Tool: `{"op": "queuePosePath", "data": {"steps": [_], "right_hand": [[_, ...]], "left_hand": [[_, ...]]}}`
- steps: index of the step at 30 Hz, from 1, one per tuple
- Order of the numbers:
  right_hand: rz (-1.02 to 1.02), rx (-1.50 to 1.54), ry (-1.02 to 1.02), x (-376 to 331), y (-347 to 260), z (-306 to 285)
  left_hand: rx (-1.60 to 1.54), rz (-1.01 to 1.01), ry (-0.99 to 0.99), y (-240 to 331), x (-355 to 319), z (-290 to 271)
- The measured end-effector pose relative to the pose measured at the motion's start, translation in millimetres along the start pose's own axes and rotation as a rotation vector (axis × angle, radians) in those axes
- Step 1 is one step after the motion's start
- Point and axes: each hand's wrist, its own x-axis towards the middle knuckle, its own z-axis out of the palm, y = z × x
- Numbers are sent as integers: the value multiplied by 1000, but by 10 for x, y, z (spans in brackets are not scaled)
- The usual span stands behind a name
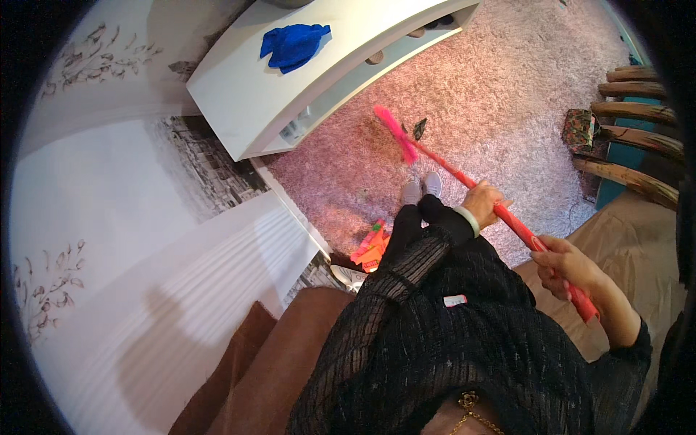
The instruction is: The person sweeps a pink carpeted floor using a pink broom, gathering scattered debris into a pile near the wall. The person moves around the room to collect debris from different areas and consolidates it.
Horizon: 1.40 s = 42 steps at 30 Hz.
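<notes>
Near the middle of the frame, a person in a black top stands on a pink shag carpet (507,94) and holds a red broom (464,174) in both hands. Their left hand (484,203), with a pale bangle at the wrist, is closed around the handle about halfway down. Their right hand (569,264) is closed around it higher up, toward the lower right of the frame, with the handle's end poking out past the wrist. From there the broom slants up and to the left, and its pink head (395,130) rests on the carpet just ahead of the grey shoes (422,188).

As for how far the sweeping has got, I'd judge it is only partly done. A small dark scrap (419,128) lies right beside the broom head, not yet gathered. An orange packet (371,246) lies at the carpet's edge, left of the person's legs, well apart from the head. Most of the carpet toward the upper right looks free of litter, though the pile is too coarse to be sure.

At the upper left stands a white shelf (246,94) with a blue cloth (293,45) on top. A wooden chair (638,130) shows at the right edge, and a patterned cushion (578,130) sits just beside it.
</notes>
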Motion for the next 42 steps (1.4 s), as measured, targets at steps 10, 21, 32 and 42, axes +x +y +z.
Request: {"op": "queuePosePath", "data": {"steps": [10, 21, 32, 42], "right_hand": [[-140, 358, -357, 388, 543, 125], [-120, 246, -404, 1027, 168, -106], [-565, 435, -389, -77, 63, -977], [-1034, -358, 234, 750, 207, -947]], "left_hand": [[226, -159, -42, -186, -873, -409], [169, -137, -40, -888, -922, -230], [60, -26, -3, 76, 688, 240], [141, -324, -297, -641, 237, 181]]}}
